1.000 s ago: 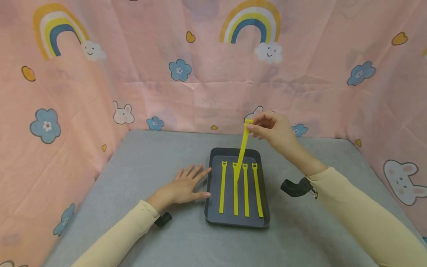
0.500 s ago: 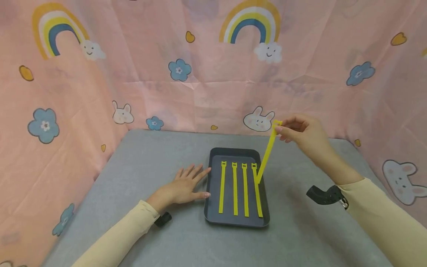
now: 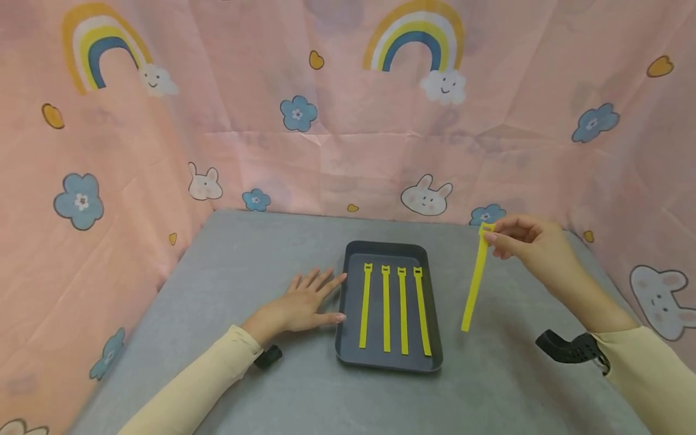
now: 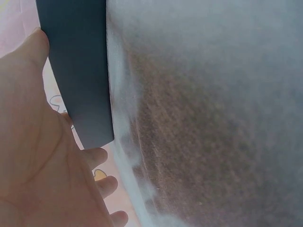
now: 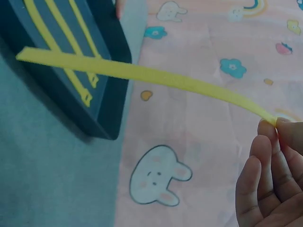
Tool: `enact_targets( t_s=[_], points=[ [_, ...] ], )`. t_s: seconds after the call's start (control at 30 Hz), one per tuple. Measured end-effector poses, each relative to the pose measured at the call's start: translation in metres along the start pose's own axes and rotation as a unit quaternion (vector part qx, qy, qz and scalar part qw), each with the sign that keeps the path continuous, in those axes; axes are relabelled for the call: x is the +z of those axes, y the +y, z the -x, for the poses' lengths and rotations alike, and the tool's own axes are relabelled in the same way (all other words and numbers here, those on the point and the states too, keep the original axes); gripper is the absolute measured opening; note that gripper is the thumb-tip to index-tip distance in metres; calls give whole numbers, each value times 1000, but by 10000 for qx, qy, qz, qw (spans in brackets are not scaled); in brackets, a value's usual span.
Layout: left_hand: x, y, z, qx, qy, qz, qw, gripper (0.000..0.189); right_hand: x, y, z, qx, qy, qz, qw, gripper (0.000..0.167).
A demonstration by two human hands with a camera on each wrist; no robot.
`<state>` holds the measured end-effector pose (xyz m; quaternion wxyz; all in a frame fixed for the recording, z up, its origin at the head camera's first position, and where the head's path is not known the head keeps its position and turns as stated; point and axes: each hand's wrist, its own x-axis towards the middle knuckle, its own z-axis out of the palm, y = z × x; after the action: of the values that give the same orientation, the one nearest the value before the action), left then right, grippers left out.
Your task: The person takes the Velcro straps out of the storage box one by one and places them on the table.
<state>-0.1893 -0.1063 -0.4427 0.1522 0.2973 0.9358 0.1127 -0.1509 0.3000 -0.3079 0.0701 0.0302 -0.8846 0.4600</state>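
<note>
Between thumb and fingers, my right hand (image 3: 535,248) pinches a yellow hook-and-loop cable tie (image 3: 474,284) by its slotted head. The strap hangs down to the right of the dark tray (image 3: 388,361), and in the right wrist view its length (image 5: 151,74) stretches away from the fingertips. Several more yellow ties, one of them at the right (image 3: 423,314), lie side by side in the tray, heads toward the back. My left hand (image 3: 301,305) is spread flat at the tray's left side, thumb and index fingertips at the rim; the left wrist view shows the tray's outer wall (image 4: 78,71) beside the fingers.
A grey cloth-covered table (image 3: 261,254) carries the tray. Pink printed curtains (image 3: 348,157) stand behind and at both sides of it. A black wrist strap (image 3: 568,349) sticks out below the right wrist.
My right hand has carried the pinched tie rightward from over the tray to beside it, and somewhat lower. The left hand, the tray and the ties lying in it have stayed put.
</note>
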Motion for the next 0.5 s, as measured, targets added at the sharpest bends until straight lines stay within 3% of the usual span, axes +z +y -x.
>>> enact_targets(
  t_s=[0.2,0.5],
  points=[
    [-1,1,2,13,8,-17,10000,87,0,19,10,313,-189,270,9990,36],
    [-3,4,2,-19,-1,-7,10000,88,6,43,15,297,-386,182,9986,31]
  ],
)
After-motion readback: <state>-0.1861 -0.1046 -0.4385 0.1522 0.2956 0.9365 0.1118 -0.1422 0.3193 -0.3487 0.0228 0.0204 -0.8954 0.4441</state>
